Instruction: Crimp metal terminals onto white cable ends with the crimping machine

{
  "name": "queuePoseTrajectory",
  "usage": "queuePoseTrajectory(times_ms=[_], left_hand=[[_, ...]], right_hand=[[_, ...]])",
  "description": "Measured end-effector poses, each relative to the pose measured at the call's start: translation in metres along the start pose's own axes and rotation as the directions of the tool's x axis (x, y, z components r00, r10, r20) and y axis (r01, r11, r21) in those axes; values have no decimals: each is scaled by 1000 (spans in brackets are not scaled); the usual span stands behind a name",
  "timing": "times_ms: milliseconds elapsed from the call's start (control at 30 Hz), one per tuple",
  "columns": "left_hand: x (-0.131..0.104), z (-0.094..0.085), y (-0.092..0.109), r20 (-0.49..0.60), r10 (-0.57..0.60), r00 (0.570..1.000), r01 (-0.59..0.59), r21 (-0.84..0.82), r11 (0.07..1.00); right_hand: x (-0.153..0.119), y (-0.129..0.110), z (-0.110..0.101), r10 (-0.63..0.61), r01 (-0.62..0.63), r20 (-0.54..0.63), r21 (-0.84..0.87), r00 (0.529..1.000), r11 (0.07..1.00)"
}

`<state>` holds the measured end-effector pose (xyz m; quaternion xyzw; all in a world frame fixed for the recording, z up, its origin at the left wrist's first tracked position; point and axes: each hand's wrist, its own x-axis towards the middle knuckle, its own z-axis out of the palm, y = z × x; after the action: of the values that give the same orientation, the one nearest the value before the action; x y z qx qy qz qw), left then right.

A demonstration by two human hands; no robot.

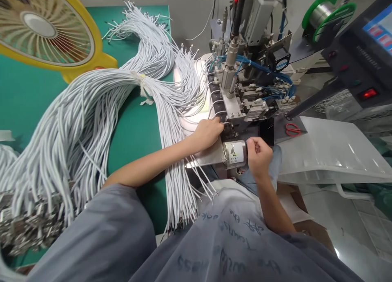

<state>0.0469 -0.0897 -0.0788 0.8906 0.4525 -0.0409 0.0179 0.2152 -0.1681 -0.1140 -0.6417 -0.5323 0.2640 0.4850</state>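
Note:
My left hand (pixel 208 132) is closed at the near edge of the bench machine (pixel 232 106), fingertips pinching a white cable whose short end shows by the machine's small clamps. To its right my right hand (pixel 259 156) makes a fist beside a labelled metal cylinder (pixel 235 153); what its fingers may hold is hidden. White cables (pixel 176 151) hang over the table edge under my left forearm, their stripped ends toward my lap. More white cables (pixel 196 76) lie beside the machine, several of them running across its dark front edge.
A large tied cable bundle (pixel 92 90) with metal connectors (pixel 33 220) covers the left of the green table (pixel 130 127). A yellow fan (pixel 98 61) stands at upper left. Right are a solder wire spool (pixel 324 14), control box (pixel 364 57), red-handled scissors (pixel 293 129) and plastic-covered surface (pixel 330 151).

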Motion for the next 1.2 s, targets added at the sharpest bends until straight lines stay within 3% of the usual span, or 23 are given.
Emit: queuePoseTrajectory(times_ms=[33, 67, 100, 167, 200, 233, 300, 433, 500, 600, 700, 900, 1067, 1200], left_hand=[[1, 0, -1, -6, -21, 1000, 21, 5, 1000], [1, 0, -2, -4, -35, 999, 35, 9, 999], [2, -1, -2, 1, -45, 999, 45, 13, 999], [0, -3, 1, 7, -44, 999, 44, 10, 999], [-1, -4, 3, -5, -33, 999, 33, -7, 999], [-3, -4, 7, -36, -10, 999, 8, -36, 999], [-9, -2, 16, -162, 102, 982, -121, -117, 986], [-17, 8, 30, -444, 344, 827, -495, -287, 820], [-17, 12, 30, -457, 324, 828, -519, -408, 752], [-15, 14, 24, -392, 242, 888, -429, -512, 744], [-12, 14, 18, -403, 200, 893, -403, -517, 755], [-11, 8, 16, -492, 127, 861, -437, -590, 678], [-13, 1, 18, -474, 130, 871, -455, -677, 578], [-11, 1, 17, -445, 174, 878, -456, -673, 583]], right_hand=[[-16, -8, 1, 11, -10, 117, -12, 993, 1000], [-31, -15, 4, 38, -32, 286, -25, 957, 999], [-44, -21, 9, 69, -56, 466, -41, 882, 998], [-64, -26, 21, 98, -61, 709, -78, 698, 995], [-69, -27, 26, 99, -44, 769, -92, 632, 995], [-71, -27, 30, 93, -18, 793, -103, 602, 995], [-66, -25, 28, 77, 19, 775, -114, 628, 993], [-33, -14, 3, 63, -20, 553, -84, 831, 996], [-14, -7, -8, 53, -53, 415, -11, 908, 999], [6, 0, -14, 68, -108, 220, 175, 973, 979], [17, 0, -11, 126, -158, 108, 371, 986, 915], [17, -9, -2, 148, -277, 245, 653, 958, 705], [19, -9, 5, 11, -118, 176, 611, 984, 783], [24, -8, 1, -68, -45, 203, 506, 977, 862]])
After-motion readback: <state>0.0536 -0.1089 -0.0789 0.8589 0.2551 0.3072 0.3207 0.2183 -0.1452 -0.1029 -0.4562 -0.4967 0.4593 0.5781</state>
